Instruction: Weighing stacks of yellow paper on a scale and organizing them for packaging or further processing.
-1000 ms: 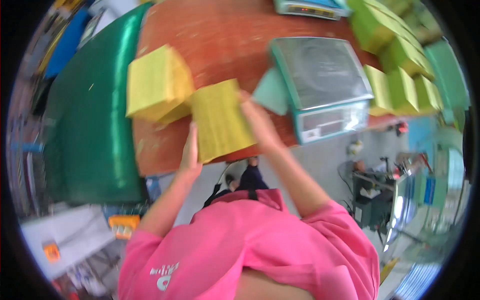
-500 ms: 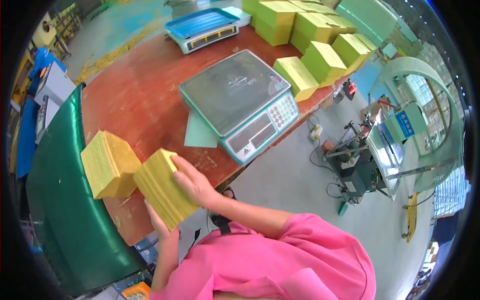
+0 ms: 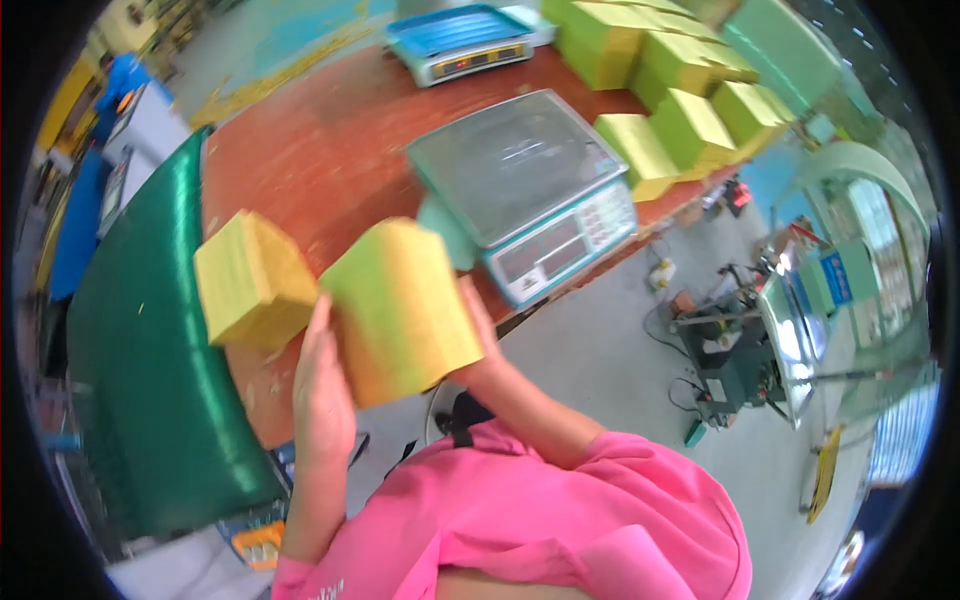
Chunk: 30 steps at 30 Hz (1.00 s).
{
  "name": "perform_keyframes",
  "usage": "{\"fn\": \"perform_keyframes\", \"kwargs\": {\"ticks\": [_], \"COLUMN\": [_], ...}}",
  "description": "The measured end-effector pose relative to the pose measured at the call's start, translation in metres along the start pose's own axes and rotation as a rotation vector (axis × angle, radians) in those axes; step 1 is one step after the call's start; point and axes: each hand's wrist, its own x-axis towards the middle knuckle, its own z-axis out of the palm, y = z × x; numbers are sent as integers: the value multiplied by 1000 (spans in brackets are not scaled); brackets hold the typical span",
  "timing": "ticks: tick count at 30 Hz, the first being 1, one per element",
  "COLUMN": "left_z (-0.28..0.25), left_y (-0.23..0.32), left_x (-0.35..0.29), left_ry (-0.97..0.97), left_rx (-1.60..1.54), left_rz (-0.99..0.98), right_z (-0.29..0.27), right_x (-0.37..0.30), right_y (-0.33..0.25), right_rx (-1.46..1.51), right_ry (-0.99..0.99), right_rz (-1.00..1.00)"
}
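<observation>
Between my two hands is a thick stack of yellow paper (image 3: 400, 310), its side bowed and tinted from green to orange. My left hand (image 3: 325, 385) presses flat along its left side. My right hand (image 3: 480, 335) grips the right side, its fingers partly hidden behind the stack. Just left of it, a second yellow paper stack (image 3: 250, 280) sits on the red table (image 3: 290, 150). A digital scale (image 3: 520, 170) with a bare grey platform stands beyond my right hand, with a pale green sheet (image 3: 445, 232) partly under it.
Several yellow-green paper blocks (image 3: 690, 125) are lined up at the far right of the table. A second scale with a blue tray (image 3: 455, 35) stands at the back. Green glossy material (image 3: 140, 350) borders the left side. A metal-framed machine (image 3: 740, 340) stands on the floor at right.
The held stack has been turned and raised, so its broad side now shows. My left hand has come up along its side; my right hand has shifted to the right edge. The view has shifted.
</observation>
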Motion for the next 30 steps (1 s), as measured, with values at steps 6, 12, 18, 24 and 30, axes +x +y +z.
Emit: {"fn": "perform_keyframes", "kwargs": {"ticks": [6, 12, 18, 24, 30], "left_z": [-8, -2, -20, -53, -51], "left_y": [11, -4, -19, -33, -31], "left_x": [-11, -27, -26, -12, 23], "left_ry": [38, -81, -39, 126, -102], "left_rx": [82, -75, -256, -523, -586], "left_rz": [-70, -367, -408, -497, -434], "right_z": [-14, -23, -11, 3, 39], "right_x": [-17, -19, -26, -10, 11], "right_y": [-8, 14, 19, 5, -27], "right_rx": [65, 3, 52, -107, -329], "right_ry": [-174, -192, -68, 35, 98], "right_rz": [11, 22, 83, 185, 124]}}
